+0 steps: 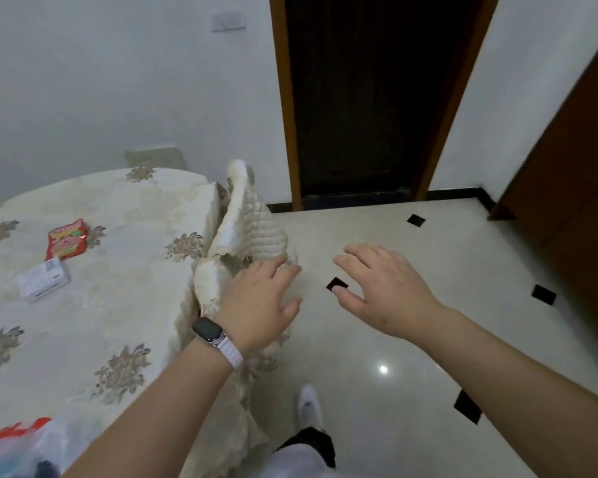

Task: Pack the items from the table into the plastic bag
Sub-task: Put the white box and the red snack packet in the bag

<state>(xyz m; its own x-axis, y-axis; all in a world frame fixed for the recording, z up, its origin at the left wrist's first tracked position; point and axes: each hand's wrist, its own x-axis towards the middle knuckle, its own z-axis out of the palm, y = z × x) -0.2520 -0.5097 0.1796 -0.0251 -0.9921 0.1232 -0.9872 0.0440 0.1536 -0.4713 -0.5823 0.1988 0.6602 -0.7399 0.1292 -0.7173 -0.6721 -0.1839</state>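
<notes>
**A:** What are the surfaces like?

**B:** The rounded table [83,322] wears a cream tablecloth [145,201], woven with brownish flower sprays, its scalloped edge hanging in folds. A ribbed, quilted cover [252,225] stands upright at the table's edge. The floor [411,339] is glossy pale tile set with small black diamonds.

**A:** And the things to pack?

**B:** A crinkly red packet [66,238] and a flat white box [44,279] lie side by side on the cloth, nearly touching. The plastic bag [14,443], thin and translucent with red and blue showing, sits at the near table edge.

**A:** Anything hard to read?

**B:** The bag is cut off by the frame's corner, so its mouth is out of sight. The printing on packet and box is too blurred. Whatever the quilted cover drapes over is hidden. A faint clear outline shows by the left fingertips; I cannot tell what it is. The doorway [366,98] is simply dark.

**A:** The hands?

**B:** Both reach out over the floor, well away from the items. The left hand [259,301], with a white-strapped watch [208,331] at the wrist, has loosely spread fingers and grips nothing. The right hand [377,288] is likewise spread, palm down, empty.
</notes>
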